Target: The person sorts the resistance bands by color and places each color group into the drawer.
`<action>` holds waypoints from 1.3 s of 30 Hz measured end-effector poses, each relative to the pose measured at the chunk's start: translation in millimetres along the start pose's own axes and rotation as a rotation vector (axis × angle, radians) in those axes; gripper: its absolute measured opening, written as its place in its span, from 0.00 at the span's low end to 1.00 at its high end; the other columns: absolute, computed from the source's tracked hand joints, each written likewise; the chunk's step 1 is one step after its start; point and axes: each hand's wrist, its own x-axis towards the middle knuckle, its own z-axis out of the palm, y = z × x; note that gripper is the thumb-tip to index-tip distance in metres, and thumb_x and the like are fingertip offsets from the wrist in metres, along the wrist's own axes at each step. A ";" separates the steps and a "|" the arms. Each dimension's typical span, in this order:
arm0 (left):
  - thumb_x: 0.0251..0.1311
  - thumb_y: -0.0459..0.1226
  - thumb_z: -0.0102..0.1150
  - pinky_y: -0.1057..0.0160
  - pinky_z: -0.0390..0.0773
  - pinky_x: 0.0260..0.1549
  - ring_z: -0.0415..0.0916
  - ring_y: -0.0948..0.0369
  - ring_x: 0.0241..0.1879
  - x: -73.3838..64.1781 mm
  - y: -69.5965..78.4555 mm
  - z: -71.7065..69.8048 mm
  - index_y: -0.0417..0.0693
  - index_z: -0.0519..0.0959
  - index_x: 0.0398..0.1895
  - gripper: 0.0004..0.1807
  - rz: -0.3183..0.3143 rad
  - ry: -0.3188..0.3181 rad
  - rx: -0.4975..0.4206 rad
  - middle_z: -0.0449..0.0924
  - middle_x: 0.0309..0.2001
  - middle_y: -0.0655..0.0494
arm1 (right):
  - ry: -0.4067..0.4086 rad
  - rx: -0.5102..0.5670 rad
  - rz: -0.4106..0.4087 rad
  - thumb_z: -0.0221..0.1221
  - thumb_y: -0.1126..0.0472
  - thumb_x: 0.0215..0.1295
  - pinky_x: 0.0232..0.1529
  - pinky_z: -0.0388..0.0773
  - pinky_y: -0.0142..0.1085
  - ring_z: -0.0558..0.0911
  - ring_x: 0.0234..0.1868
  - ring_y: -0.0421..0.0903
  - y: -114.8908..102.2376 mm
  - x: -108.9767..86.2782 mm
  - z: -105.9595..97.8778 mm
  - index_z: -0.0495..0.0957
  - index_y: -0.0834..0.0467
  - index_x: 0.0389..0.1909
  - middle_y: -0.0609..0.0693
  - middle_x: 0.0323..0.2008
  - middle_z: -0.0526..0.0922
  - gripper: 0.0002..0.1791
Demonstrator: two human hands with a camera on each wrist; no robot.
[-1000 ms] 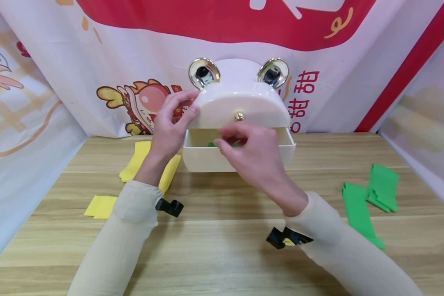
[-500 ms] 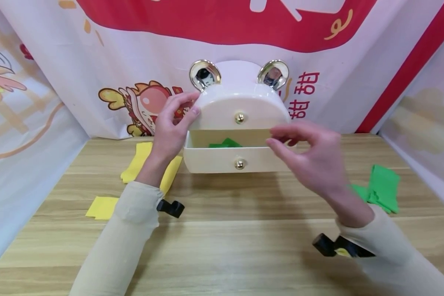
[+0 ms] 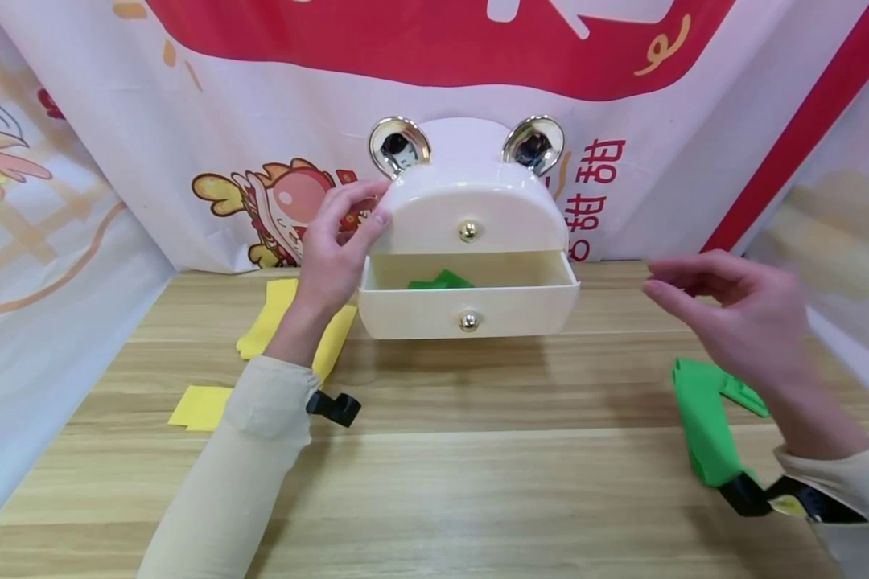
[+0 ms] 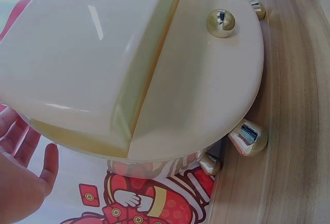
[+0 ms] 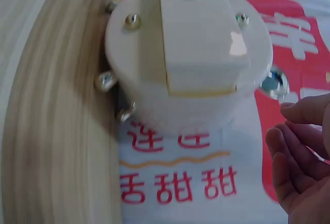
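Observation:
A white rounded drawer box point(image 3: 471, 193) with two gold-rimmed eyes stands at the back of the table. Its middle drawer point(image 3: 413, 314) is pulled out, and green cloth point(image 3: 445, 280) lies inside. My left hand point(image 3: 336, 241) touches the box's upper left side with thumb and fingers spread apart; the left wrist view shows these fingers point(image 4: 50, 165) at the box's edge. Out to the right, my right hand point(image 3: 746, 322) hangs in the air with loosely bent fingers and nothing in them. Below it lie folded green cloths point(image 3: 702, 418), partly hidden by the arm.
Yellow folded cloths point(image 3: 199, 406) lie on the left of the wooden table point(image 3: 434, 498), some behind the left forearm. A printed fabric backdrop point(image 3: 275, 96) rises right behind the box. More fabric hangs along both sides.
My right hand has moved from in front of the open drawer out to the right, over the green cloths. The drawer front and its knob now show fully. My left hand has stayed put.

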 end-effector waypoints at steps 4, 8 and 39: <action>0.76 0.48 0.58 0.55 0.78 0.61 0.72 0.61 0.65 -0.3 0.4 -0.1 0.57 0.79 0.69 0.22 -0.004 -0.002 0.005 0.73 0.70 0.58 | -0.013 0.006 0.080 0.74 0.66 0.63 0.38 0.78 0.16 0.86 0.35 0.27 22.8 -1.8 -13.8 0.89 0.63 0.50 0.25 0.37 0.89 0.15; 0.76 0.48 0.58 0.54 0.78 0.61 0.72 0.61 0.65 -0.3 0.8 -0.2 0.57 0.79 0.70 0.22 -0.004 -0.004 0.006 0.73 0.70 0.58 | -0.049 0.019 0.132 0.73 0.66 0.63 0.38 0.80 0.17 0.88 0.34 0.27 45.0 -5.7 -25.4 0.89 0.63 0.49 0.27 0.36 0.90 0.14; 0.76 0.48 0.58 0.59 0.78 0.58 0.72 0.60 0.65 0.2 -2.5 -0.5 0.58 0.79 0.70 0.23 -0.007 -0.012 -0.006 0.72 0.71 0.58 | -0.494 -0.306 0.286 0.73 0.48 0.66 0.37 0.77 0.22 0.82 0.41 0.22 162.0 -25.4 -58.1 0.86 0.55 0.59 0.27 0.44 0.88 0.24</action>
